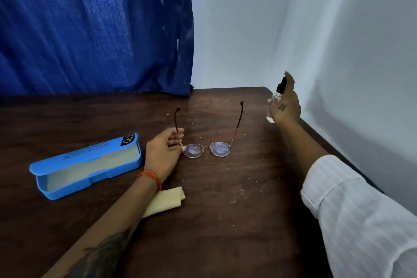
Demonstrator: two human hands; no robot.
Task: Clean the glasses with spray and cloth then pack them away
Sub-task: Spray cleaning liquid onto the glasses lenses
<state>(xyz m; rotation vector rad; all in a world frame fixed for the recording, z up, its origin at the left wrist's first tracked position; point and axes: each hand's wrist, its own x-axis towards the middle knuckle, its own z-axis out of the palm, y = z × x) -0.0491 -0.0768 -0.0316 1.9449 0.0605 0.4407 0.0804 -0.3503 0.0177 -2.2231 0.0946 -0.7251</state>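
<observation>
Left hand (163,153) pinches glasses (206,149) temple; right hand (284,102) wraps spray bottle (276,97). Bring nozzle near, aim at lenses.

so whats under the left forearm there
A pale yellow cloth lies on the table under the left forearm. Its outer end with a zigzag edge shows; the rest is covered by the arm, so its full extent cannot be seen.
</observation>
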